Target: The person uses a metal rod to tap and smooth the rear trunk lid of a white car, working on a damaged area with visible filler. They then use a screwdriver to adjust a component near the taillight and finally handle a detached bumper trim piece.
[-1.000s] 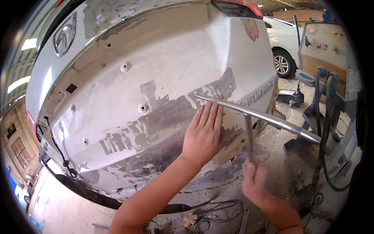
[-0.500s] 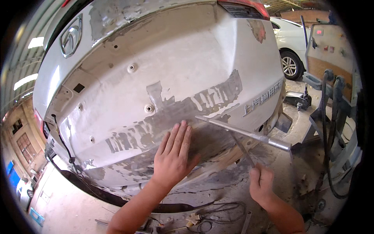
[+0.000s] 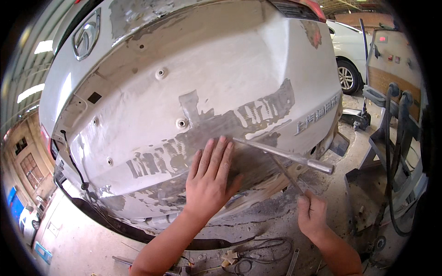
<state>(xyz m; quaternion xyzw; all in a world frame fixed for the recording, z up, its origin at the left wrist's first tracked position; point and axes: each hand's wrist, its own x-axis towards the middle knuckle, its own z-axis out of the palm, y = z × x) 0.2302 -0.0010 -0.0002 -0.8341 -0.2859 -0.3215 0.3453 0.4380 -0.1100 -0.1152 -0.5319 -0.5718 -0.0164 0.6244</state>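
Observation:
My left hand (image 3: 209,177) lies flat on the car's tailgate (image 3: 248,55), fingers stretched out over the bare, sanded grey metal (image 3: 212,126). My right hand (image 3: 314,214) is closed round the thin handle of a long-headed metal hammer (image 3: 299,159). Its narrow tip meets or nearly touches the panel just right of my left fingertips; whether it touches, I cannot tell. The thick, blunt end points out to the right. White paint surrounds the scraped patches, and raised chrome lettering (image 3: 317,116) sits to the right of them.
A machine stand with hanging black cables (image 3: 389,138) rises at the right. Behind it are a white car (image 3: 352,46) and a floor jack (image 3: 357,117). Cables (image 3: 264,253) and a power strip (image 3: 229,258) lie on the floor. A black cable (image 3: 76,161) hangs at the tailgate's left.
The view has shifted slightly, moving the car a little to the right in it. The hammer's blunt end has come left, nearer the panel. My left hand stays flat on the metal.

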